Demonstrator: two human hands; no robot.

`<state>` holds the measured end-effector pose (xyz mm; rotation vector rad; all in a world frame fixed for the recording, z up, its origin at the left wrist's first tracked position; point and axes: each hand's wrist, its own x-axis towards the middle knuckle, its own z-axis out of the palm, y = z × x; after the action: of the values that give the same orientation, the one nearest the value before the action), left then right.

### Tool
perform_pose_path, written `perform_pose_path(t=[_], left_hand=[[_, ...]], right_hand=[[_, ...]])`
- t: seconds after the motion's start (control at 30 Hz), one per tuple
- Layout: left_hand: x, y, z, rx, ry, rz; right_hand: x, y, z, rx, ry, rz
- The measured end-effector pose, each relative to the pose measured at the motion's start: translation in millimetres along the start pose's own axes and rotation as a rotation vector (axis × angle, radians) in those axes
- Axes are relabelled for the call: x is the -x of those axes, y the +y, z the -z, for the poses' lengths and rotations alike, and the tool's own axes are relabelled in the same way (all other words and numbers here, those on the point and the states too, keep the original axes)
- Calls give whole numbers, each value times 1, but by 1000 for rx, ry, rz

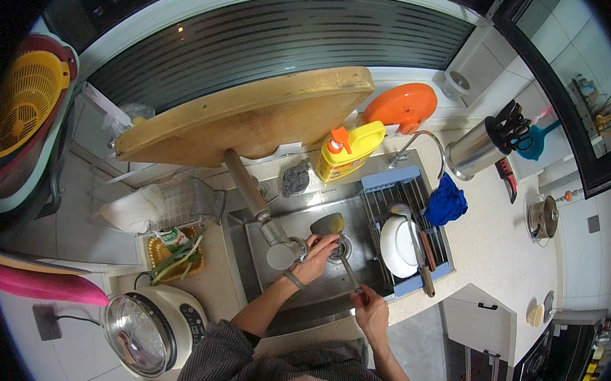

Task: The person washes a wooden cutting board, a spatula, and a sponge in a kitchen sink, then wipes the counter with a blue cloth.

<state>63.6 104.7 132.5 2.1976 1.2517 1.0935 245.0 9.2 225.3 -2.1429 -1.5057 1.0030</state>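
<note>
Over the stainless steel sink [287,306], my right hand [372,313] grips the handle end of a metal wok spatula [350,270]. The spatula slants up and left, its broad blade lying above the drain [345,250]. My left hand [315,261] is beside the faucet [280,253], with its fingers at the spatula's neck just below the blade. Whether those fingers close around the neck is hidden. A greyish band circles my left wrist.
A drying rack [378,217] at the sink's right holds a white bowl [398,246], a ladle [401,210] and a knife. Behind stand a yellow detergent bottle [348,153] and a wooden cutting board [257,118]. A blue cloth [446,200] lies right; a cooker [182,317] sits left.
</note>
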Motion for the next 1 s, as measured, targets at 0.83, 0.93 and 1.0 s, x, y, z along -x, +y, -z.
perform_pose_path(t=[0.83, 0.93, 1.0], left_hand=[[16, 36, -7, -6, -107, -97], [18, 67, -6, 127, -148, -38], [15, 58, -4, 126, -120, -15]], right_hand=[[-4, -3, -2, 77, 7, 42], [-7, 5, -3, 71, 5, 43], [-7, 3, 0, 48, -20, 14]])
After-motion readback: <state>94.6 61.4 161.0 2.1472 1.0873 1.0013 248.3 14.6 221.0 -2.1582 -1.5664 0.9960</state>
